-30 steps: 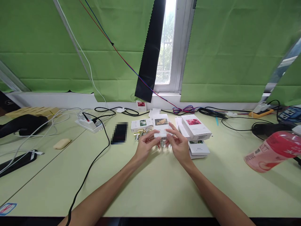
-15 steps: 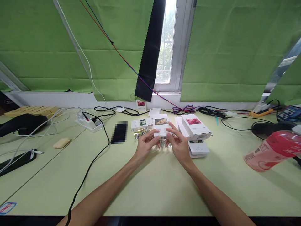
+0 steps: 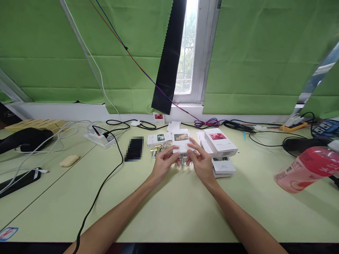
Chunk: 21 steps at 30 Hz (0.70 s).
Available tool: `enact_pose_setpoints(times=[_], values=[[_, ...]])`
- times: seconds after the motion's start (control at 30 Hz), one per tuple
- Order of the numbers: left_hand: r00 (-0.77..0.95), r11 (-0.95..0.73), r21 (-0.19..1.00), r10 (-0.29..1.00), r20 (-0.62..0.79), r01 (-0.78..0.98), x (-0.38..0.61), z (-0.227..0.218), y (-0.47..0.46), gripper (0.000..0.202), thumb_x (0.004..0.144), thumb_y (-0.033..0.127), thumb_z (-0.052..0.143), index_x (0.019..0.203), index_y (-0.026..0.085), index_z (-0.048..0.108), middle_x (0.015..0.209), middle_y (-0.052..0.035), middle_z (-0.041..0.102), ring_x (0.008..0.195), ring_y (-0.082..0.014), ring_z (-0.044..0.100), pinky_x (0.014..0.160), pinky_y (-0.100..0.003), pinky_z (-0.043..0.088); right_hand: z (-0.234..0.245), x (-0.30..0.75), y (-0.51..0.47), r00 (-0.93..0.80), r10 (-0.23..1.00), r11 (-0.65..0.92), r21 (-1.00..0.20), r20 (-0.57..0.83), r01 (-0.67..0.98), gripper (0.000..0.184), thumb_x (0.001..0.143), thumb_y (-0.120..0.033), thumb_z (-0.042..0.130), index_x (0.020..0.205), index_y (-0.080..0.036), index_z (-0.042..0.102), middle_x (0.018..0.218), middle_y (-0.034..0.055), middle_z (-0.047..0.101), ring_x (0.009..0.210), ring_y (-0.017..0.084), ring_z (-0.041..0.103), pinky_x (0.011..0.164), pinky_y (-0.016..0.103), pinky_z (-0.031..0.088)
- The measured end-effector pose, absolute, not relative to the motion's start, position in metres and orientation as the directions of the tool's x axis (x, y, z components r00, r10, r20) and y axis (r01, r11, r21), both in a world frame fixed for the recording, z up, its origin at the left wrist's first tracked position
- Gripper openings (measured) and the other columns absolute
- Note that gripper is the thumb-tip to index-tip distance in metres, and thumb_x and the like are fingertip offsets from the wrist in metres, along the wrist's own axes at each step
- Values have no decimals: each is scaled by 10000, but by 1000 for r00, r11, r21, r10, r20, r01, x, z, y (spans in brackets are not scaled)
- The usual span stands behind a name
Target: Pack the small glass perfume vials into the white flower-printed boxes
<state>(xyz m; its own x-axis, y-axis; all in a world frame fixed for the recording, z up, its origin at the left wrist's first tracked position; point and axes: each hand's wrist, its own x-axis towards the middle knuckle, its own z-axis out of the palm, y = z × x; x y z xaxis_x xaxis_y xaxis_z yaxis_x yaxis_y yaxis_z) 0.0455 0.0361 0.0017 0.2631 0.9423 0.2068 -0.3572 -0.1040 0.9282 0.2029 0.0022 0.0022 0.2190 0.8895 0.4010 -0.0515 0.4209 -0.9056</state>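
1. We see the left hand (image 3: 162,164) and the right hand (image 3: 201,164) meeting over the middle of the pale green table (image 3: 169,211), forearms reaching in from the near edge.
2. Between them is a small white box (image 3: 181,142) with a yellow-flower picture on its top face, held low over the table with its far end pointing at the window (image 3: 188,49).
3. The left hand's fingers are closed on the box's near left corner, pinching it; the right hand's fingers pinch the near right edge, with the index finger laid along the side.
4. Just under and left of the box lies a heap of small shiny pieces (image 3: 158,150), gold and silver; they look like little metal tubes, though they are too small for us to be sure.
5. A white-flower box (image 3: 159,139) lies flat just beyond that heap.
6. To the right, a larger pink-flower box (image 3: 220,141) rests on a stack of flat white boxes (image 3: 224,165), which the right hand almost touches.
7. Further left lie a dark phone (image 3: 134,149), a black cable (image 3: 104,181) and a white power strip (image 3: 100,138).
8. A pink bottle (image 3: 307,170) lies on its side, well apart at the right.
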Motion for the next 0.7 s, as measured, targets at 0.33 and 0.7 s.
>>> enact_pose_setpoints(times=[0.33,0.7], values=[[265,-91,930,945,194,-355,45,1,36,387,726,389,862,1014,172,723,819,-36,731,571,-127,607,606,-297,503,5,202,2,228,899,401,-912,373,-87,303,860,-454,726,1067,-232,749,1523,104,524,517,81,646,498,291,600],[269,-101,931,941,204,-351,44,2,36,381,730,395,858,1004,170,717,801,-28,721,565,-121,605,608,-292,504,3,204,2,222,894,414,-906,388,-83,279,900,-431,690,1078,-226,755,1505,104,546,513,71,649,480,262,580]])
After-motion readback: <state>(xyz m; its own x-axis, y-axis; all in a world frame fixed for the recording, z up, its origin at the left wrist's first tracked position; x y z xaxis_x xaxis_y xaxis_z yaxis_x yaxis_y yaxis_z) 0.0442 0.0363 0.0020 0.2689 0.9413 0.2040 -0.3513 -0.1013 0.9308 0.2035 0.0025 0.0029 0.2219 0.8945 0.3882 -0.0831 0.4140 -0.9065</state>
